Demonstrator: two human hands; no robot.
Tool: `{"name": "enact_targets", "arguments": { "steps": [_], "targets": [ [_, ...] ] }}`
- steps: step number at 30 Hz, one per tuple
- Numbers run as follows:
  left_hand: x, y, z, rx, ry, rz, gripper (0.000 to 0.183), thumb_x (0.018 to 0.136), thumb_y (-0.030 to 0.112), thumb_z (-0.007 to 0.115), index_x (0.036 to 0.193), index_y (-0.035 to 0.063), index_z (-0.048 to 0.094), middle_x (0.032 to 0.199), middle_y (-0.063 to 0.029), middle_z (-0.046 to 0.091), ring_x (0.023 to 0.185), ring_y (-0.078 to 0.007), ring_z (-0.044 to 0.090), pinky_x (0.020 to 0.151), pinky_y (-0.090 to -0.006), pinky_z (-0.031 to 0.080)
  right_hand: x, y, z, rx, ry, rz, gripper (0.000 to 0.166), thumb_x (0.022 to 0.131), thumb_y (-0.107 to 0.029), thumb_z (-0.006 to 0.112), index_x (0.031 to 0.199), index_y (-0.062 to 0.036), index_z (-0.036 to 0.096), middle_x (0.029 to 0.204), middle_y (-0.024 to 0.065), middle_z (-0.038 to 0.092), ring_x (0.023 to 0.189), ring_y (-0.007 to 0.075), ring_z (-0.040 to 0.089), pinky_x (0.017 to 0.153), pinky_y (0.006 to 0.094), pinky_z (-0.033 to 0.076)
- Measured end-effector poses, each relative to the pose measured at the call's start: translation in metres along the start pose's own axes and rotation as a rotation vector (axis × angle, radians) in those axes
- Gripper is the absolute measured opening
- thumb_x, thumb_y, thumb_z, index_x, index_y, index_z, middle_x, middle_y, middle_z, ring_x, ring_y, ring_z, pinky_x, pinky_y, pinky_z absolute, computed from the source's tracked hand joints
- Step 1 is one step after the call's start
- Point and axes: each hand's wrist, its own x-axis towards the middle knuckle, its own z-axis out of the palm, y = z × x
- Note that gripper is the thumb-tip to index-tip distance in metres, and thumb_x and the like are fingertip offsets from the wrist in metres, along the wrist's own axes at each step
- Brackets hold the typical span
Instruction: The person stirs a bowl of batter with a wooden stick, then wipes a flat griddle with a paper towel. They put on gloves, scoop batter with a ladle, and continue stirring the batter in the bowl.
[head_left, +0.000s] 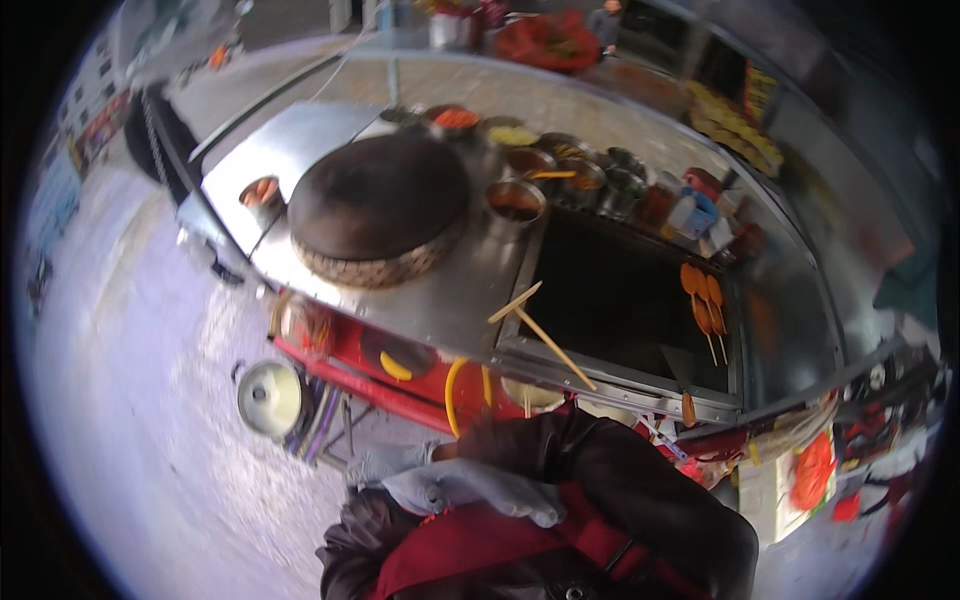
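Both my hands wear pale gloves, and my forearms are crossed before my red apron. My right hand (390, 459) points left near the opposite sleeve; its fingertips are hard to make out. Across the apron lies my left hand (480, 491), fingers towards the right, with no held object visible. Beyond them is a steel food cart counter (420, 311) with a dark round griddle (379, 199) on a patterned base. A wooden T-shaped batter spreader (555, 349) rests across the front edge of a flat black griddle (607, 289). Several orange skewered pieces (703, 292) and a wooden-handled spatula (686, 390) lie at its right.
Behind the griddles stand metal pots of sauce (515, 202), a bowl of red chopped food (455, 118) and bottles (679, 214). A metal cup (262, 202) is at the left. Below are a red shelf (352, 375) and a lidded pot (270, 397). Clear panels and metal framing surround the counter.
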Motion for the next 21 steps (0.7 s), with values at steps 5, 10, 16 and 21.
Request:
{"name": "enact_targets", "arguments": {
  "steps": [5, 10, 16, 21],
  "targets": [
    [-0.062, 0.012, -0.027, 0.381, -0.036, 0.190, 0.040, 0.080, 0.008, 0.043, 0.118, -0.0013, 0.049, 0.123, -0.0149, 0.048, 0.116, -0.0207, 0.043, 0.096, -0.0361, 0.034, -0.027, 0.027, 0.059, -0.038, -0.035, 0.222, 0.026, 0.088, -0.022, 0.045, 0.100, -0.0022, 0.057, 0.090, 0.0120, 0.060, 0.086, 0.0209, 0.057, 0.075, 0.0316, 0.044],
    [-0.199, -0.026, -0.048, 0.388, 0.984, 0.057, 0.040, 0.084, 0.010, 0.041, 0.122, 0.0014, 0.046, 0.112, -0.0118, 0.054, 0.105, -0.0214, 0.050, 0.092, -0.0322, 0.037, -0.051, 0.049, 0.073, -0.098, -0.160, 0.529, 0.028, 0.088, -0.023, 0.044, 0.103, -0.0027, 0.056, 0.092, 0.0157, 0.060, 0.088, 0.0256, 0.057, 0.075, 0.0340, 0.045],
    [-0.357, -0.261, -0.078, 0.918, 1.288, -0.738, 0.062, 0.079, 0.041, 0.052, 0.131, 0.0111, 0.035, 0.136, -0.0146, 0.031, 0.127, -0.0383, 0.021, 0.098, -0.0605, 0.015, -0.073, 0.096, 0.126, 0.111, -0.388, 0.740, 0.030, 0.088, -0.028, 0.043, 0.106, -0.0077, 0.056, 0.101, 0.0150, 0.059, 0.091, 0.0310, 0.057, 0.079, 0.0378, 0.044],
    [-0.385, -0.346, -0.070, 0.510, 1.032, -0.829, 0.056, 0.082, 0.045, 0.045, 0.131, 0.0184, 0.038, 0.141, -0.0103, 0.024, 0.132, -0.0354, 0.013, 0.098, -0.0638, 0.011, -0.073, 0.115, 0.184, 0.077, -0.656, 0.801, 0.032, 0.087, -0.031, 0.044, 0.108, -0.0102, 0.056, 0.097, 0.0109, 0.061, 0.090, 0.0290, 0.058, 0.077, 0.0381, 0.046]
  ]
}}
